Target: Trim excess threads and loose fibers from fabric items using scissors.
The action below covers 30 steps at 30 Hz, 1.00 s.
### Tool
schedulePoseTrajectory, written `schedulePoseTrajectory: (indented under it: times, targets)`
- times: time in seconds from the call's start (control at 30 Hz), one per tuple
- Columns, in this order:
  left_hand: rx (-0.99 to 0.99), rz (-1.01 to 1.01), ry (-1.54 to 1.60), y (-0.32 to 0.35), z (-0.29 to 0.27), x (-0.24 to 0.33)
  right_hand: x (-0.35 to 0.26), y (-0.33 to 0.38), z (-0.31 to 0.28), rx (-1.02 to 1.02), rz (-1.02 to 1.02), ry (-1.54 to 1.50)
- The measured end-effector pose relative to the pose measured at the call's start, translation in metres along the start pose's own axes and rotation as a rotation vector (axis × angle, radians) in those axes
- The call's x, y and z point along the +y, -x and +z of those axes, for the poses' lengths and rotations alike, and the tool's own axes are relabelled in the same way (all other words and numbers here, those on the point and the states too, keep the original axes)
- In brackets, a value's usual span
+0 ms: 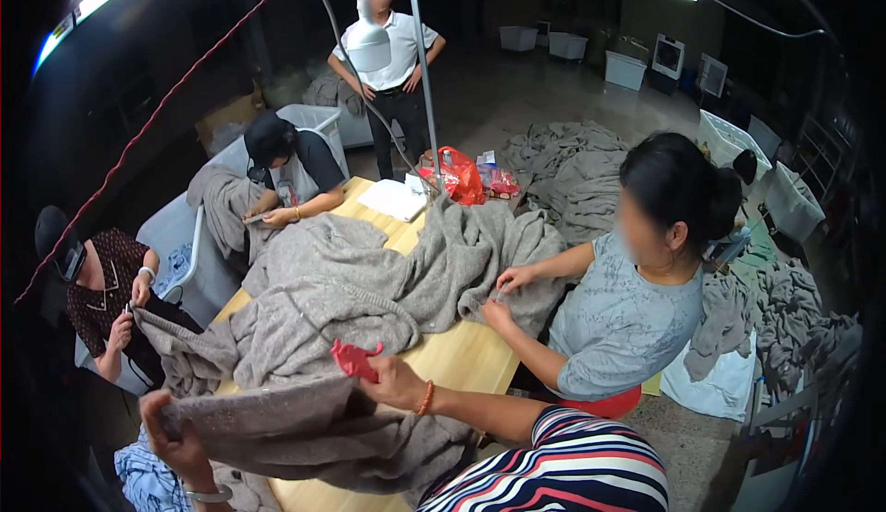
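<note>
A grey knitted piece is stretched between my hands over the near end of the wooden table. My left hand, with a metal bangle at the wrist, is closed round its left edge. In my right hand, which wears an orange bead bracelet, is a small red tool; its exact kind is not clear. That tool sits at the upper edge of the knit, and whether my right fingers also grip the fabric is hidden. Beyond it, more grey knitwear lies heaped along the table.
Co-workers handle grey knitwear at the right, far left and left. One person stands behind the table. A lamp hangs above. Garment piles and plastic bins stand around. A red bag sits at the table's far end.
</note>
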<state>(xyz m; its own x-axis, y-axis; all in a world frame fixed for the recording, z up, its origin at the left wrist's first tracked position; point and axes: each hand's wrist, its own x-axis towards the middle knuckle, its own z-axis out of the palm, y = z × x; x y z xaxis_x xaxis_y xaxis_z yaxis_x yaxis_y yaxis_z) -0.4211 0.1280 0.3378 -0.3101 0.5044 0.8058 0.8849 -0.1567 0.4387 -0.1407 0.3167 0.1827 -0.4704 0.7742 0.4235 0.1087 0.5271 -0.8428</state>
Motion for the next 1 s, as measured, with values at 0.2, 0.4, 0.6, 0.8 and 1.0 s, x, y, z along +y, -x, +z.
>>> schedulePoseTrajectory:
  times: [0.2,0.4,0.6,0.8,1.0]
  targets:
    - [-0.3,-0.242,0.087,0.06,0.027,-0.062,-0.004,0.009,-0.044,0.195,-0.133,0.217]
    - [-0.396,-0.049,-0.268,0.161,0.097,-0.113,0.039,0.082,-0.066,-0.077,0.03,0.254]
    - [-0.592,-0.583,-0.469,0.287,0.133,-0.113,0.064,0.159,-0.065,-0.927,0.396,0.564]
    - [-0.032,-1.371,0.555,0.37,0.132,-0.157,0.069,0.194,-0.084,-0.905,0.551,0.621]
    - [0.539,-1.748,1.23,0.437,0.124,-0.159,0.089,0.216,-0.116,-0.506,0.411,0.536]
